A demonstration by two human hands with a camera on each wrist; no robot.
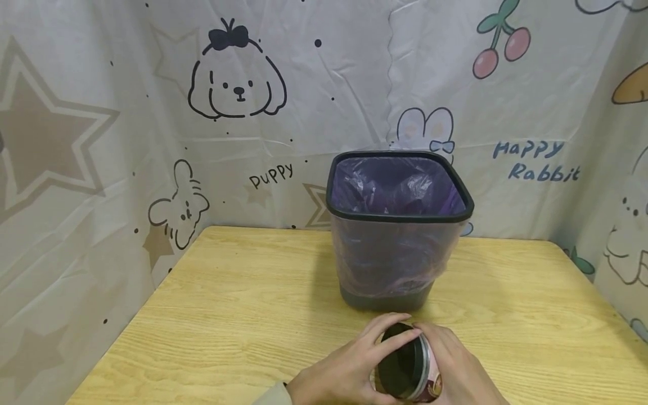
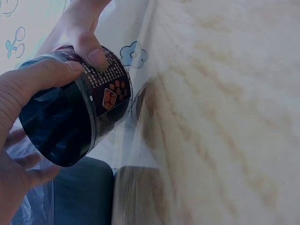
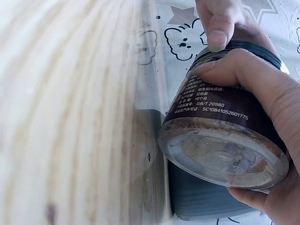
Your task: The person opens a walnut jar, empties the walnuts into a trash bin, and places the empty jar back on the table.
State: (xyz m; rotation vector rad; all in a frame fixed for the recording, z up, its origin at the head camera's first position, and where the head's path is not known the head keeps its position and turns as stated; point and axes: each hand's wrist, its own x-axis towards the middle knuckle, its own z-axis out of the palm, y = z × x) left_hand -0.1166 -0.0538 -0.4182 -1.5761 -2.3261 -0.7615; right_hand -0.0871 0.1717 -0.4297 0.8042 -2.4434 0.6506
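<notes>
Both hands hold a clear plastic food jar (image 1: 433, 378) tilted over the near part of the table. It has a dark printed label (image 2: 110, 89) and a black lid (image 1: 400, 365) that faces left. My left hand (image 1: 349, 363) grips the lid, its fingers spread round the edge. Around the labelled body curls my right hand (image 1: 462, 363), thumb lying along the label in the right wrist view. Brownish crumbs show by the jar's clear bottom (image 3: 220, 154), which points toward the right wrist camera.
A grey waste bin (image 1: 390, 259) with a black rim and a thin purplish liner bag (image 1: 374, 188) stands just beyond the hands. It rests on a light wood table (image 1: 243, 298). Behind hangs a cloth (image 1: 329, 124) printed with cartoon animals.
</notes>
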